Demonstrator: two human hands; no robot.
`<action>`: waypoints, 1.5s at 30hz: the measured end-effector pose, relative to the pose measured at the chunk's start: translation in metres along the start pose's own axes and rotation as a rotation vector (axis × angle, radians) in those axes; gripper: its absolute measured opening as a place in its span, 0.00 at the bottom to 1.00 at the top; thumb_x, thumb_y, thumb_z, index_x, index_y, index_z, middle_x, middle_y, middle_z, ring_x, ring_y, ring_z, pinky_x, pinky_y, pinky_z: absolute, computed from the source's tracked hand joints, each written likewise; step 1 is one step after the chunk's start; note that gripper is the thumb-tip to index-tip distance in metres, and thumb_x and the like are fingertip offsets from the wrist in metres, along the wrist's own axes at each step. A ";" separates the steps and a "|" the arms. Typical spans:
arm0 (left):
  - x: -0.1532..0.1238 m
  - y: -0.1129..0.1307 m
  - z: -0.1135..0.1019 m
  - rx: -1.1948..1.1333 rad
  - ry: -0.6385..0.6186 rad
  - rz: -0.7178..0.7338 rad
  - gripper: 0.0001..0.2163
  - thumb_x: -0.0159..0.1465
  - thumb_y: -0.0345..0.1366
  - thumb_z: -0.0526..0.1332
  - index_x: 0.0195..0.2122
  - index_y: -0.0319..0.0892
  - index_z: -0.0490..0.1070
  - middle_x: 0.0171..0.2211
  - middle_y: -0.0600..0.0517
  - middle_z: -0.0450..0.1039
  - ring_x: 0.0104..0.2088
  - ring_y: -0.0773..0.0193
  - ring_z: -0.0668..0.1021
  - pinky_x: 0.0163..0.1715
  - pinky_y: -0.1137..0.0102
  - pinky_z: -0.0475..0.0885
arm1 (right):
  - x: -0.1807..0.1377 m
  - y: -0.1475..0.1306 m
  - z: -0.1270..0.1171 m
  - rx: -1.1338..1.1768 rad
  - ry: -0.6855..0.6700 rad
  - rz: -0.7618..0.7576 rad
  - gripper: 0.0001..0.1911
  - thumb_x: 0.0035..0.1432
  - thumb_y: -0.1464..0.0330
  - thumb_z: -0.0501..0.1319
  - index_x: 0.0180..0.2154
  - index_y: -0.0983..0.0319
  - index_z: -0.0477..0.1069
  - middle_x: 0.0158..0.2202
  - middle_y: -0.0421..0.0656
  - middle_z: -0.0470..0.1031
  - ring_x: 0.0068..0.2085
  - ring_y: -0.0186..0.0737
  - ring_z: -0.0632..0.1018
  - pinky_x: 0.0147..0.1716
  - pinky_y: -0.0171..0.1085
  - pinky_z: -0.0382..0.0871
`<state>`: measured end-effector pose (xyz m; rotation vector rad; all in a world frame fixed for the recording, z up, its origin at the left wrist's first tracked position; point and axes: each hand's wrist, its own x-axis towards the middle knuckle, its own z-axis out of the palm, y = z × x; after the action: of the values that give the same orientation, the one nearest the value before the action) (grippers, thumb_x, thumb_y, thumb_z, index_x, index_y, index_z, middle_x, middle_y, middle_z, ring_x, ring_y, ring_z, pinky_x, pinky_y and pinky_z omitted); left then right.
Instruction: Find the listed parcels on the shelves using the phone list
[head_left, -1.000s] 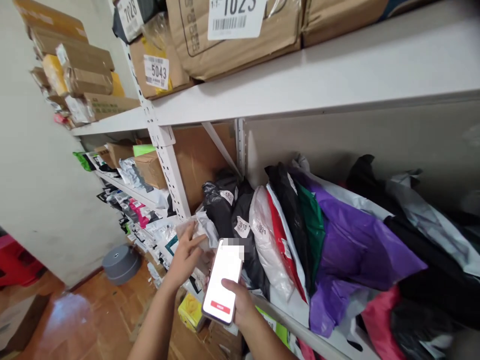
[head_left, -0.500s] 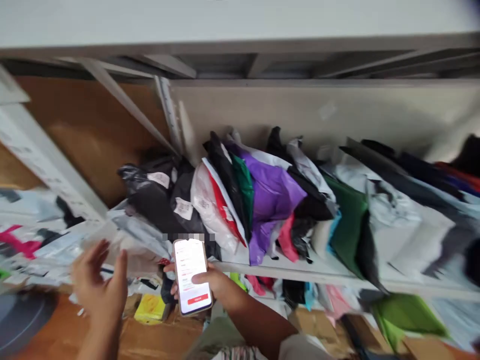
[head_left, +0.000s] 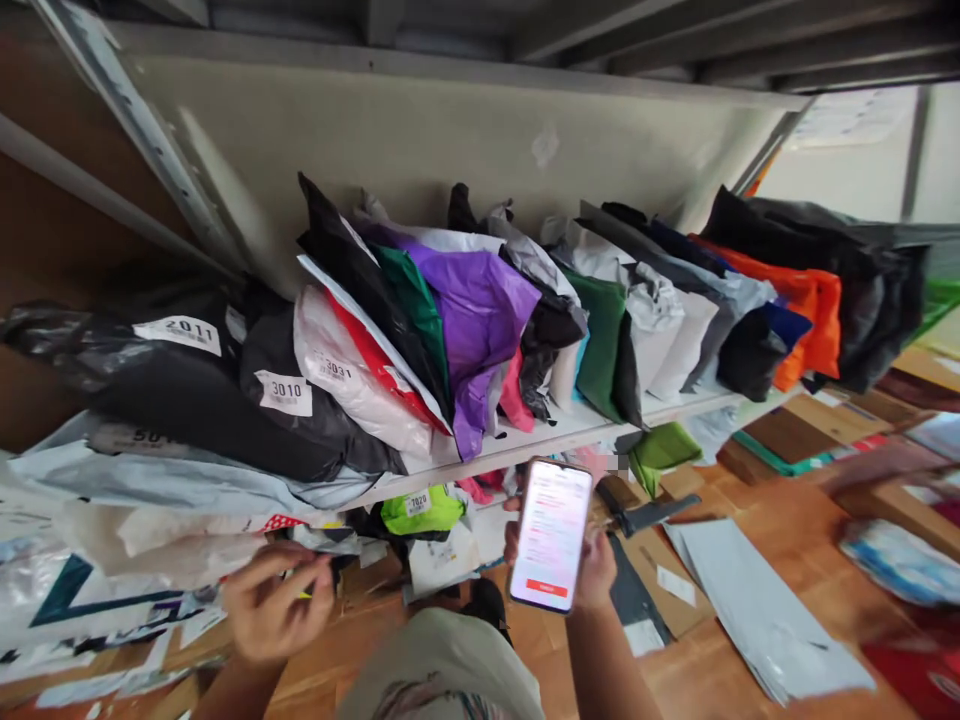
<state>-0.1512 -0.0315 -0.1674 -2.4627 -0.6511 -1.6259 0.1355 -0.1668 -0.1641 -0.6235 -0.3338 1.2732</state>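
Observation:
My right hand (head_left: 598, 568) is closed around a smartphone (head_left: 551, 535), fingers on its far edge. The lit screen shows lines of text and a red bar near the bottom. To the left, my left hand (head_left: 279, 603) is held up empty, fingers loosely bent and apart. It is nearest to pale plastic mailing bags (head_left: 172, 535) at the shelf's left end. Above the hands, a row of packed mailing bags leans on the shelf: black ones with number labels, a white bag (head_left: 352, 375) and a purple bag (head_left: 480, 320) among them.
The white shelf edge (head_left: 442, 468) runs across in front of me, under a metal-framed upper shelf. Below it lies a lime green bag (head_left: 421, 510). Flat grey mailers (head_left: 765, 610) and cardboard boxes (head_left: 814, 425) cover parts of the brown floor at right.
My view has swung right and closer to the bags. The phone now stands further right, and my right thumb has left its screen. My left hand's fingers have curled in more.

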 end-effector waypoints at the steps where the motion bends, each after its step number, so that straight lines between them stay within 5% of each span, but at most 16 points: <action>1: -0.013 -0.001 0.007 -0.080 -0.084 0.003 0.11 0.50 0.25 0.63 0.30 0.50 0.72 0.27 0.55 0.67 0.25 0.69 0.73 0.27 0.73 0.73 | -0.013 0.001 -0.007 0.000 0.072 -0.043 0.39 0.32 0.43 0.64 0.46 0.54 0.73 0.37 0.47 0.79 0.24 0.45 0.74 0.23 0.43 0.67; 4: -0.057 -0.002 0.034 -0.234 -0.468 -0.202 0.12 0.52 0.29 0.61 0.34 0.54 0.76 0.29 0.53 0.72 0.28 0.67 0.76 0.31 0.73 0.73 | -0.052 0.011 -0.028 -0.025 0.242 -0.116 0.42 0.34 0.43 0.63 0.52 0.54 0.68 0.40 0.49 0.78 0.25 0.48 0.75 0.25 0.47 0.68; 7: -0.094 -0.004 0.059 -0.198 -0.631 -0.446 0.12 0.54 0.30 0.57 0.36 0.49 0.76 0.36 0.50 0.74 0.35 0.63 0.78 0.37 0.70 0.74 | -0.083 0.022 -0.048 -0.010 0.409 -0.085 0.42 0.37 0.43 0.61 0.53 0.54 0.67 0.38 0.51 0.79 0.28 0.53 0.76 0.28 0.51 0.70; 13: -0.125 -0.028 0.083 0.047 -0.591 -1.094 0.03 0.58 0.29 0.58 0.32 0.38 0.70 0.30 0.52 0.72 0.32 0.63 0.76 0.37 0.64 0.73 | -0.105 0.019 -0.059 0.042 0.425 -0.121 0.35 0.40 0.47 0.62 0.52 0.46 0.67 0.41 0.45 0.80 0.30 0.51 0.77 0.28 0.50 0.71; 18: -0.125 -0.039 0.075 0.087 -0.505 -1.359 0.10 0.62 0.36 0.59 0.43 0.37 0.69 0.38 0.50 0.73 0.37 0.63 0.76 0.40 0.62 0.72 | -0.098 0.013 -0.059 0.084 0.237 -0.092 0.38 0.39 0.48 0.65 0.54 0.50 0.66 0.43 0.45 0.78 0.31 0.48 0.76 0.31 0.46 0.70; 25: -0.106 -0.020 0.077 -0.066 -0.469 -1.507 0.15 0.62 0.34 0.59 0.49 0.39 0.66 0.47 0.46 0.71 0.42 0.61 0.76 0.40 0.62 0.73 | -0.134 -0.009 -0.084 0.034 0.247 -0.017 0.41 0.35 0.51 0.68 0.53 0.56 0.68 0.42 0.51 0.78 0.33 0.51 0.77 0.34 0.47 0.69; 33: -0.094 0.013 0.124 -0.302 -0.560 -1.504 0.18 0.63 0.32 0.58 0.54 0.42 0.63 0.57 0.45 0.64 0.50 0.57 0.73 0.45 0.59 0.73 | -0.196 -0.036 -0.135 0.080 0.579 -0.027 0.41 0.33 0.49 0.67 0.53 0.54 0.68 0.46 0.54 0.77 0.33 0.53 0.77 0.31 0.49 0.71; 39: -0.102 0.025 0.166 -0.206 -0.631 -1.413 0.23 0.61 0.36 0.61 0.57 0.43 0.61 0.63 0.44 0.54 0.61 0.48 0.60 0.58 0.46 0.58 | -0.198 -0.043 -0.141 0.151 0.451 0.036 0.44 0.38 0.52 0.67 0.59 0.54 0.61 0.47 0.51 0.77 0.38 0.54 0.77 0.37 0.50 0.72; 45: -0.117 0.020 0.174 -0.143 -0.632 -1.352 0.25 0.60 0.35 0.62 0.58 0.43 0.60 0.64 0.44 0.51 0.62 0.47 0.58 0.59 0.45 0.56 | -0.184 -0.041 -0.131 0.063 0.312 0.109 0.48 0.39 0.51 0.66 0.62 0.50 0.52 0.52 0.47 0.74 0.39 0.54 0.76 0.38 0.50 0.70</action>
<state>-0.0337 -0.0253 -0.3421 -2.6906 -2.7694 -0.9091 0.1896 -0.3817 -0.2239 -0.7817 -0.0014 1.2623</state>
